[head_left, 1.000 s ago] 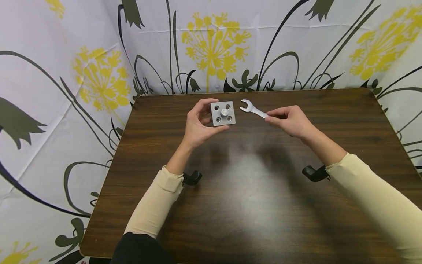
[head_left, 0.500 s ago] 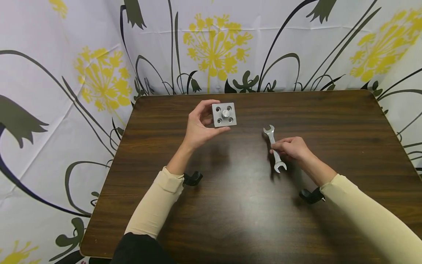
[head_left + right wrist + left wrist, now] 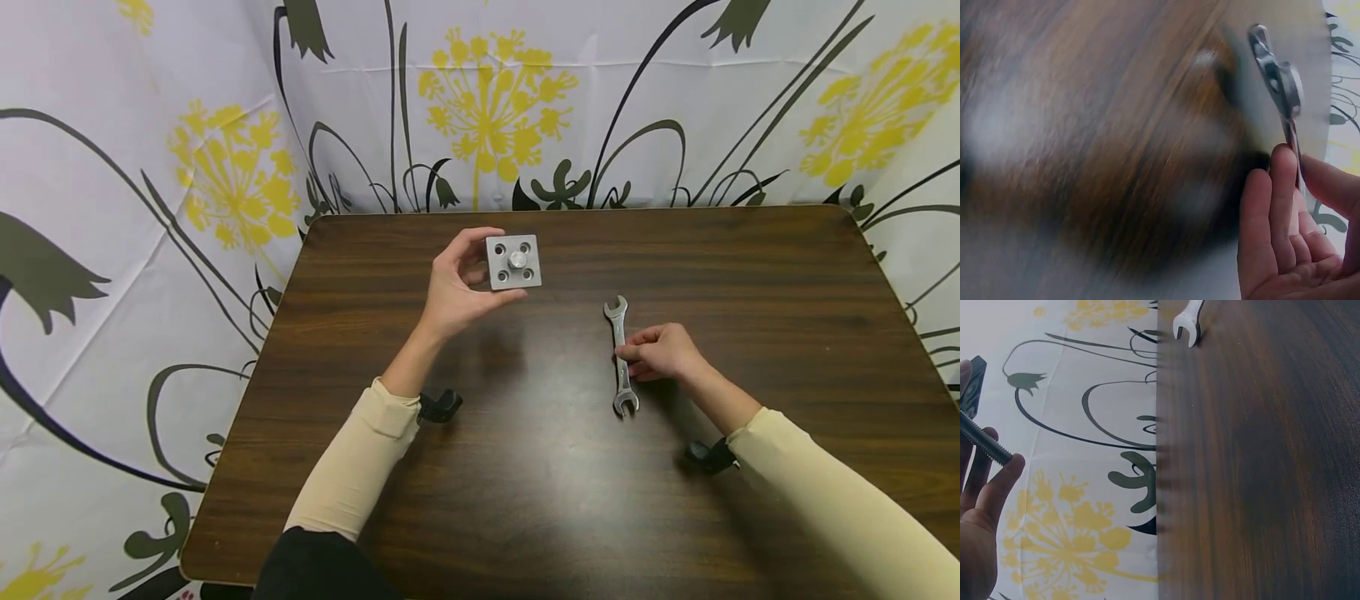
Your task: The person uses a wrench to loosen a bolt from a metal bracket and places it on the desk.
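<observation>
From the head camera, the left hand (image 3: 453, 287) holds a square grey metal plate (image 3: 514, 276) between thumb and fingers, up over the desk (image 3: 562, 483) near its far edge. That view faces a round knob (image 3: 517, 259) in the plate's middle. The left wrist view shows the other side: a threaded rod (image 3: 986, 444) standing out from the plate, with one fingertip (image 3: 1015, 464) at or just beside its end (which of the two I cannot tell). The plate has four round holes (image 3: 500, 249), one toward each corner; what their insides hold is too small to make out.

The right hand (image 3: 663, 352) pinches a double open-ended wrench (image 3: 623, 379) around its middle. The head view shows both ends, one pointing to the desk's far edge, the other to the near edge, slightly right of the desk's centre. The right wrist view catches it nearly edge-on, thumb on one side, fingers on the other; whether the wrench touches the desk I cannot tell. In the left wrist view only one open end appears, at the top.

Pale sleeves (image 3: 847, 492) cover both forearms, and a flower-patterned cloth (image 3: 637, 83) hangs beyond the desk's far edge.
</observation>
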Available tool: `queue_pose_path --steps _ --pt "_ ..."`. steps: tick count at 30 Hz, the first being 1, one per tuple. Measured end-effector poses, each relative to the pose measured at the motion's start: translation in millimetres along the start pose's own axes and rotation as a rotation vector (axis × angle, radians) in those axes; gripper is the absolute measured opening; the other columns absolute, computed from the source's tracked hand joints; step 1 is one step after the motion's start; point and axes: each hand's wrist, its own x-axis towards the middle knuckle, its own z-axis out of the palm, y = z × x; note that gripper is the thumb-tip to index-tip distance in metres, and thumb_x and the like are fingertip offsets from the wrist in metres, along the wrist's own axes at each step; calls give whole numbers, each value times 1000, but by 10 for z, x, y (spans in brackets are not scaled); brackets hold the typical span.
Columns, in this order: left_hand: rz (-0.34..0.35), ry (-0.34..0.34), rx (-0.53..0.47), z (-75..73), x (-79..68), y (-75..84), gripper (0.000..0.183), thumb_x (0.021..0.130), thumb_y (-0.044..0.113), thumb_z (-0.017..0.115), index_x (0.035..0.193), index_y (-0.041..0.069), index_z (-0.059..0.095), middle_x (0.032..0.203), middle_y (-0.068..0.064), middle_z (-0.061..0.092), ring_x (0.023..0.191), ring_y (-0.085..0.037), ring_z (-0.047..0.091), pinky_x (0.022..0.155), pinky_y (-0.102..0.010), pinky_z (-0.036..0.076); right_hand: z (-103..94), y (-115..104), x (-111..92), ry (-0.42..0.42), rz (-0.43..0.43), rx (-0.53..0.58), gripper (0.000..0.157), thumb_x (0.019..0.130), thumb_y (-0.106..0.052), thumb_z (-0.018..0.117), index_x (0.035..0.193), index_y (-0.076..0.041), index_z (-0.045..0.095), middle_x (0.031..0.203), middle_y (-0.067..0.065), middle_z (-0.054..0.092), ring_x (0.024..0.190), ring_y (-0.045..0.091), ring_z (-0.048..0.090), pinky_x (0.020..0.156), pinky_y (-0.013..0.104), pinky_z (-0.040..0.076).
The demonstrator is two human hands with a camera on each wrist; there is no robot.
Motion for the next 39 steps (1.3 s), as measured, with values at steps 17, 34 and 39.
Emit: queue_pose_path --steps 17,34,39 --pt "-4 -5 -9 19 -11 -19 73 56 -22 84 121 -13 53 108 -20 64 96 -21 63 78 -48 58 -11 -61 -32 93 -57 -381 25 87 -20 75 95 2 69 75 6 71 64 17 70 57 30 58" --pt "-1 -15 -3 37 3 -6 73 56 -20 85 121 -12 54 109 -18 64 96 -21 62 77 -56 56 -103 -154 -18 81 -92 -467 24 91 -23 69 99 -1 70 72 5 70 64 18 68 56 28 55" --pt "-12 -20 -10 58 3 -3 73 56 -23 84 121 -13 53 109 -18 63 95 -21 62 77 -56 56 -116 -452 -81 133 -232 -541 24 92 -29 67 100 -7 73 76 4 71 66 18 66 55 30 46"
